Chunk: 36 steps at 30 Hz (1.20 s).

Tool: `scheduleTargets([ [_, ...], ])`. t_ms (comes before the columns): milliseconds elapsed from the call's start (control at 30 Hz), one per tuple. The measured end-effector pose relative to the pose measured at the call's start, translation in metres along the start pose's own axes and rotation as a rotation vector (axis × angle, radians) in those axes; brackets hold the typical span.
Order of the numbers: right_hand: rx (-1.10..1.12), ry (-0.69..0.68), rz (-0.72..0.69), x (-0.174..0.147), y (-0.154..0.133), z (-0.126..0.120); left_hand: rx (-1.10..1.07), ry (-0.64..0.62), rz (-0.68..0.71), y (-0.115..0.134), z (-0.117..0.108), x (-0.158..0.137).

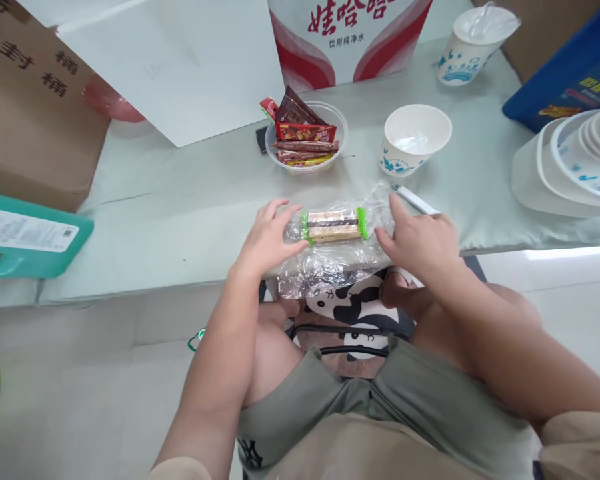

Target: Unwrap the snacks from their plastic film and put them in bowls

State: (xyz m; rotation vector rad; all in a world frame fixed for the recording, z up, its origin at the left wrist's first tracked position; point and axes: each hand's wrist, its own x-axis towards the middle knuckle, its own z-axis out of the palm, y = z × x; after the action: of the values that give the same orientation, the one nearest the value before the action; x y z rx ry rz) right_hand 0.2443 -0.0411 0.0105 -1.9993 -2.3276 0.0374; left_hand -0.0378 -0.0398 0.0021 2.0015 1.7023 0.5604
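A wrapped snack bar [334, 225] with bright green ends and a clear window lies on a crinkled sheet of clear plastic film [310, 277], whose near side hangs over the table edge. My left hand [270, 237] rests at the film's left side, fingers and thumb spread around the snack's left end. At the film's right edge is my right hand [423, 240], thumb and index finger apart and the other fingers bent, with nothing seen between them. Just beyond it lies a white pen-like stick [416, 199], partly behind the hand.
Behind the film stands a clear bowl [344, 133] of packaged snacks. Paper cups [405, 163] with plastic inside are to its right. Stacked white tubs [535, 173] sit at the far right, a teal container [45, 260] at the left. White boxes [190, 60] line the back.
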Motion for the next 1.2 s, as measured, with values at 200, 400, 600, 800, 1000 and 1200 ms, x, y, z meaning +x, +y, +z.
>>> scheduleTargets([
  [200,0.275,0.080,-0.404,0.012,-0.034,0.004,-0.312,0.217,-0.194,-0.014,0.017,0.026],
  [400,0.210,-0.139,-0.434,0.037,-0.061,0.018,-0.179,0.271,-0.234,-0.005,0.012,0.036],
  [600,0.151,-0.174,-0.431,0.041,-0.058,0.017,-0.039,0.253,-0.253,-0.013,0.005,0.041],
  [800,0.055,-0.177,-0.454,0.043,-0.062,0.010,0.073,0.136,-0.332,-0.024,-0.001,0.047],
  [1000,-0.082,-0.240,-0.571,0.056,-0.063,-0.015,0.046,0.136,-0.275,-0.025,-0.004,0.046],
  [1200,-0.119,-0.281,-0.460,0.074,-0.066,-0.028,0.019,0.090,-0.292,-0.020,-0.004,0.044],
])
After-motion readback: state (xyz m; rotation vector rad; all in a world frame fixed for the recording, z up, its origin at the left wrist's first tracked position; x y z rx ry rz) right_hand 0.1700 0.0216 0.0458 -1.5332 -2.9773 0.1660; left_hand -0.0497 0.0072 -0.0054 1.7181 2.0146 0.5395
